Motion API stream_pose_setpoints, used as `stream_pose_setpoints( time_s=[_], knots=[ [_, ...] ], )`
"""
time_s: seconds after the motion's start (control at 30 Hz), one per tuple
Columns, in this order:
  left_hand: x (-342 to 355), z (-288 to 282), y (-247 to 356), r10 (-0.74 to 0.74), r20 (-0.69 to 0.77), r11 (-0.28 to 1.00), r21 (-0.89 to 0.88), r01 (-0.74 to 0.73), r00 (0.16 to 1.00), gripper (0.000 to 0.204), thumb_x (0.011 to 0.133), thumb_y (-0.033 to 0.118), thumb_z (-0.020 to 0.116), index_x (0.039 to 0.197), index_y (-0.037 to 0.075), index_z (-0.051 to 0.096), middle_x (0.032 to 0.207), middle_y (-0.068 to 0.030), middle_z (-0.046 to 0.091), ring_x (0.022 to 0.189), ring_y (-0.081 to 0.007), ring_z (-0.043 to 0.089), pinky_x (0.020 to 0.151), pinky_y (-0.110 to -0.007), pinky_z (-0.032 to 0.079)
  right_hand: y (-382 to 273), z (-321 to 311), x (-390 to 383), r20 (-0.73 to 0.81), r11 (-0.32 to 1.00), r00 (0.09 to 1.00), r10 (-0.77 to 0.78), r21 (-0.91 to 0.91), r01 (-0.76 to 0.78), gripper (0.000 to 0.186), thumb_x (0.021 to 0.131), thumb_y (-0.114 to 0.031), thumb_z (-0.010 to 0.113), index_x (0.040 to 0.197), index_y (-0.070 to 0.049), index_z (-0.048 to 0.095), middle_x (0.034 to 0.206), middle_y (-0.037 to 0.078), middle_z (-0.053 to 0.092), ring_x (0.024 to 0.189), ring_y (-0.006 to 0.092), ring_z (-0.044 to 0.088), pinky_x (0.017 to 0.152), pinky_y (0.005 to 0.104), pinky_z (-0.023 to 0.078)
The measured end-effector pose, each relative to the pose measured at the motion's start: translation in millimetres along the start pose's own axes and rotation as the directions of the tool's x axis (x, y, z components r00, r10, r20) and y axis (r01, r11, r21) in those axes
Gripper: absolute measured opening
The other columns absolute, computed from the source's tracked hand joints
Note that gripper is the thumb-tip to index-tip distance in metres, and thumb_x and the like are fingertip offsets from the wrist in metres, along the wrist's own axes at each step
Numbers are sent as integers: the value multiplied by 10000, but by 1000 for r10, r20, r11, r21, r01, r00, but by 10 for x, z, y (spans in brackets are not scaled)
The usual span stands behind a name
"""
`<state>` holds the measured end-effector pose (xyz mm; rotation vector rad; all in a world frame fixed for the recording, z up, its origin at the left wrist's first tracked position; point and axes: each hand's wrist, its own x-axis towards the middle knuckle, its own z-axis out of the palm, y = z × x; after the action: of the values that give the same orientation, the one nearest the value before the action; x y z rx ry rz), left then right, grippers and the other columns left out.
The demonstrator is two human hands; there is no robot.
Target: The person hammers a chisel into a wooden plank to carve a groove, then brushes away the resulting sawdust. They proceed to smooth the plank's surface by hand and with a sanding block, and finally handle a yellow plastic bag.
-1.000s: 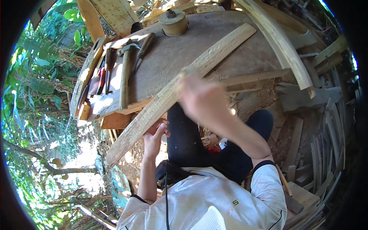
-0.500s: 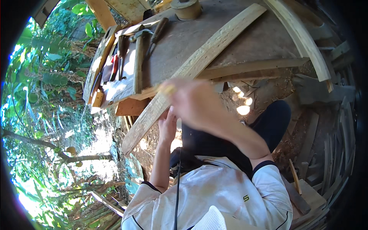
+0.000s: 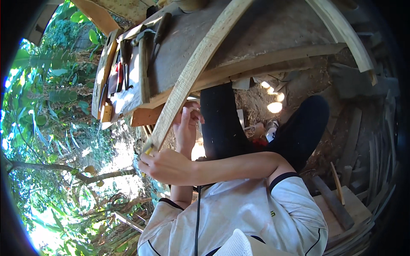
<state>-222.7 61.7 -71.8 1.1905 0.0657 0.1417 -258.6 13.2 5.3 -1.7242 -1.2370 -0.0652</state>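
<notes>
A long pale wooden board [image 3: 194, 70] lies slantwise across the bench's near edge, its near end jutting toward me. My right hand [image 3: 166, 167] reaches across my body to that end. Its fingers are closed round a small yellow object [image 3: 149, 149], mostly covered by them and too small to name, at the board's surface. Beside the board's right edge, below the bench edge, is my left hand [image 3: 188, 121]. Its fingers are loosely bent and the thumb stands apart, with nothing visible between them; part of this hand is behind the board.
On the workbench [image 3: 256, 30] at left lie a hammer [image 3: 144, 70], a dark-handled tool [image 3: 160, 34] and red-handled pliers [image 3: 119, 74]. A curved wooden piece [image 3: 346, 36] overhangs its right side. Wood strips [image 3: 380, 162] are stacked at far right. Plants grow at left.
My right hand has moved down along the board to its near end with the yellow object. The board appears steeper in view, and my left hand's fingers now show beside it.
</notes>
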Motion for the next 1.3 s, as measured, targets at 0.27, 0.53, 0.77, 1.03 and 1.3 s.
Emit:
stream_pose_setpoints(
  time_s=[0.27,0.53,0.77,1.03,1.3],
  knots=[
    [66,77,-95,-84,-119,996,-44,79,989,370,1075,360,465,1248,48,562,997,-85,629,720,-146,585,630,-304,512,849,-1873,-276,-438,908,850,293,-150,-391,189,872,-111,668,1051,-85,725,1027,103,722,762,274,700,651,363,551],
    [122,-152,-321,-121,-168,991,40,129,978,272,1012,128,586,1267,37,555,1013,-98,654,702,-128,590,615,-304,510,314,-792,-166,-271,935,963,-18,-345,-80,170,832,-176,643,971,-82,613,901,58,592,690,190,646,585,362,544],
    [151,-63,-97,-12,-165,1000,23,16,986,297,1005,122,598,1290,52,546,1023,-109,661,714,-137,607,634,-318,528,-252,-27,-139,-2,973,980,-201,114,200,169,828,-134,619,978,-59,595,873,53,584,760,185,676,590,346,546],
    [180,-24,-73,74,-191,997,9,-74,979,272,1052,259,523,1260,85,546,975,-90,648,706,-159,604,595,-289,524,59,-271,45,-133,994,985,-108,-45,102,139,856,-128,615,967,-49,585,900,79,615,677,202,684,541,349,569],
    [150,-144,11,-184,-266,983,-78,169,946,452,1072,425,435,1282,41,549,980,-107,655,687,-160,580,613,-291,496,480,-579,56,-222,986,965,141,-55,-157,208,872,-147,655,1067,-79,635,890,109,675,678,227,697,597,386,567]
  ],
)
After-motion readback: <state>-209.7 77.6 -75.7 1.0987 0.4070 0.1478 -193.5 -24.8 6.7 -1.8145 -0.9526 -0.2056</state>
